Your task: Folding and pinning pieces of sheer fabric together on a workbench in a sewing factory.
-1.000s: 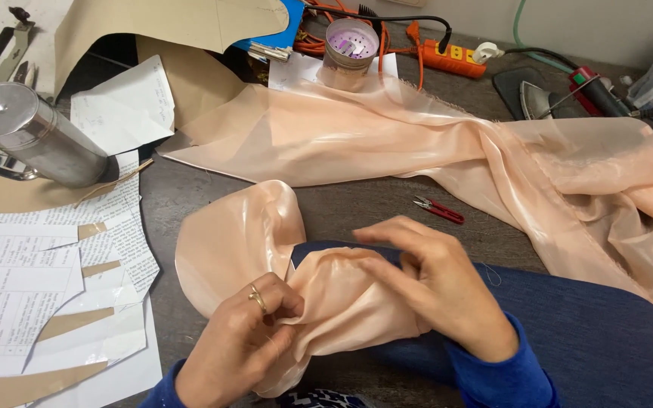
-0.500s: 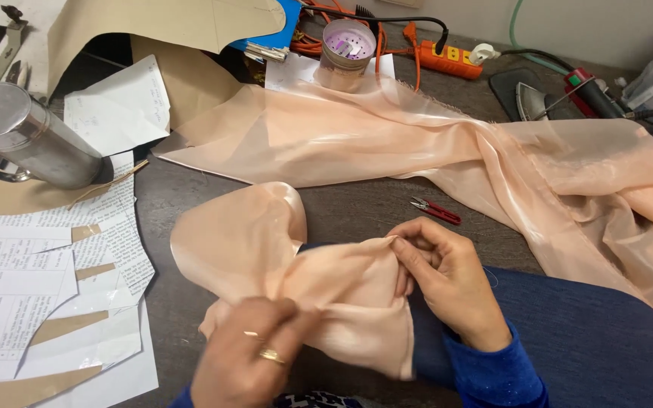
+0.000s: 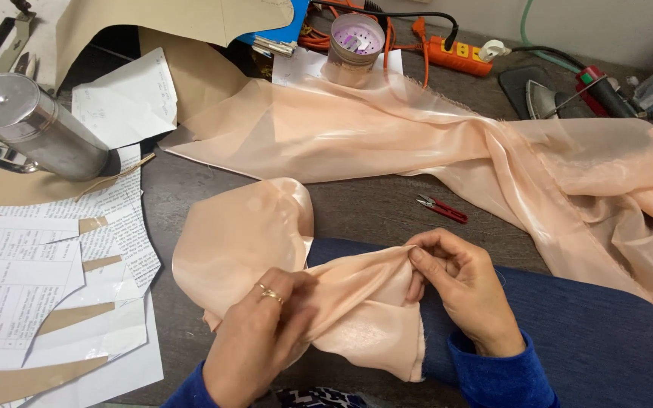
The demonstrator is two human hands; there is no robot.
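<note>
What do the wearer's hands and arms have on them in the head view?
Both hands are bare, no gloves. The left hand wears a gold-coloured ring on one finger. The right hand shows no ring that I can see. Both wrists end in bright blue long sleeves, soft knit-looking cuffs.

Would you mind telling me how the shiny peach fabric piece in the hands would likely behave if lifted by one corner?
The shiny peach fabric piece would probably flop: it folds and bunches between the left hand and right hand. Its sheen suggests slipperiness. It looks thin, so likely very light.
</note>
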